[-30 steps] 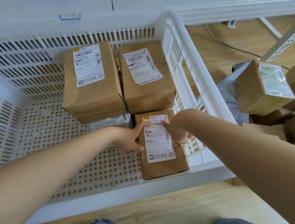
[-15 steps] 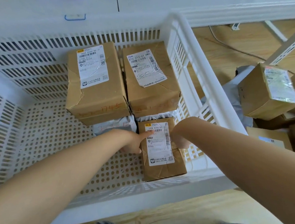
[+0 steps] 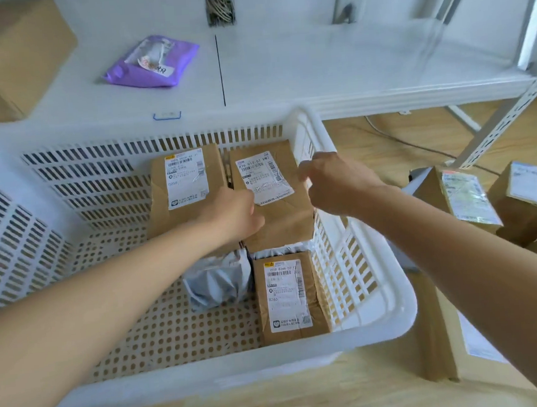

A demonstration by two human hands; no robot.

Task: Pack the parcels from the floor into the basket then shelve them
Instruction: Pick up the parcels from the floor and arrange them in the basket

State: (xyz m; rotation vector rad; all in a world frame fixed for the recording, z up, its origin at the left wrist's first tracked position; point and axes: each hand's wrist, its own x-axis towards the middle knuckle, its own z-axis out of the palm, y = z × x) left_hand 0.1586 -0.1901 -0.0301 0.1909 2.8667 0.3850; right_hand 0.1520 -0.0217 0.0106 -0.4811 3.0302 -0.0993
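Observation:
A white slotted basket (image 3: 393,293) stands on the wooden floor. Inside it lie two large brown parcels side by side at the back, one on the left (image 3: 185,184) and one on the right (image 3: 276,202). In front of them sit a small brown parcel (image 3: 289,298) by the right wall and a grey plastic-wrapped parcel (image 3: 217,281) beside it. My left hand (image 3: 232,212) hovers over the gap between the two large parcels with loosely curled fingers, holding nothing. My right hand (image 3: 336,182) hangs over the basket's right rim, fingers relaxed and empty.
Several brown parcels (image 3: 465,194) lie on the floor right of the basket. A white shelf (image 3: 314,64) behind the basket carries a purple mailer bag (image 3: 153,61) and a cardboard box (image 3: 15,59). A shelf upright (image 3: 508,120) slants at the right.
Both hands let go of the small brown parcel, which now lies by the basket's right wall, and have lifted up and away. The camera tilted up toward the shelf.

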